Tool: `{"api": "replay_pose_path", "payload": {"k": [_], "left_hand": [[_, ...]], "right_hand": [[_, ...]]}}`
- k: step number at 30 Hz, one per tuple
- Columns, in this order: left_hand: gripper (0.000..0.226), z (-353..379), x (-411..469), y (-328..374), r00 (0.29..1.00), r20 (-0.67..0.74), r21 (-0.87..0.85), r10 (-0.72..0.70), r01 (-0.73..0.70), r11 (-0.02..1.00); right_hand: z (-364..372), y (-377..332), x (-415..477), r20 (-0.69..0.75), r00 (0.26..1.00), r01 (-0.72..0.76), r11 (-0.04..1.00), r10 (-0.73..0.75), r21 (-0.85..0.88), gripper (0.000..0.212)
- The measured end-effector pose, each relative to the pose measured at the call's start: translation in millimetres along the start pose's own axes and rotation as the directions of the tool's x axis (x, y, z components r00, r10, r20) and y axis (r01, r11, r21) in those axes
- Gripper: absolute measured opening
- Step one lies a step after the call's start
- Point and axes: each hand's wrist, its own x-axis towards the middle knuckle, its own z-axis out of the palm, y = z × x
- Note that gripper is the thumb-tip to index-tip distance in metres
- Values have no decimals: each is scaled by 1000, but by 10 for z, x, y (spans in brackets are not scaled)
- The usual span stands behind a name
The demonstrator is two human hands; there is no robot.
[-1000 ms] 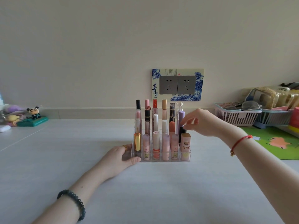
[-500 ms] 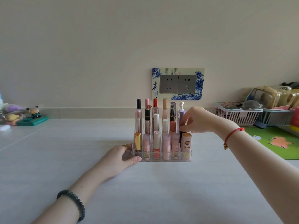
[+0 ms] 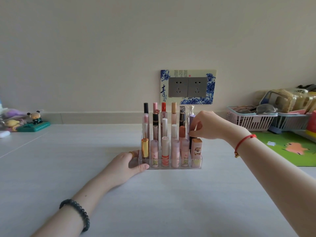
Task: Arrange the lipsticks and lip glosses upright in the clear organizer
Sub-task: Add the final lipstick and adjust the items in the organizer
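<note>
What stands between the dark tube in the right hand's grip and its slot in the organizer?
Nothing visible: the right hand pinches the dark tube, already down in the clear organizer behind the peach lipstick.

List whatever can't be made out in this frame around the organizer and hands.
Head view only:
- Top of the dark tube: covered by the right hand fingertips pinching it.
- Lower parts of back-row tubes: hidden behind the front row in the clear organizer.
- Fingers of the left hand beyond the organizer's side: blurred through the plastic.
- Contents of the pink basket: jumbled and small; items beyond cut by the right edge.
</note>
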Motion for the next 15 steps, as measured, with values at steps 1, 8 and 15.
{"api": "replay_pose_path", "payload": {"k": [1, 8, 15], "left_hand": [[35, 1, 0, -2, 1000, 3, -3, -2, 2, 1000], [29, -6, -7, 10, 1000, -12, 1, 24, -24, 1000], [28, -16, -12, 25, 1000, -2, 5, 19, -19, 1000]], "right_hand": [[1, 0, -2, 5, 1000, -3, 1000, 3, 5, 19], [24, 36, 13, -7, 1000, -27, 999, 28, 43, 20], [45, 83, -26, -22, 999, -44, 995, 46, 85, 21]]}}
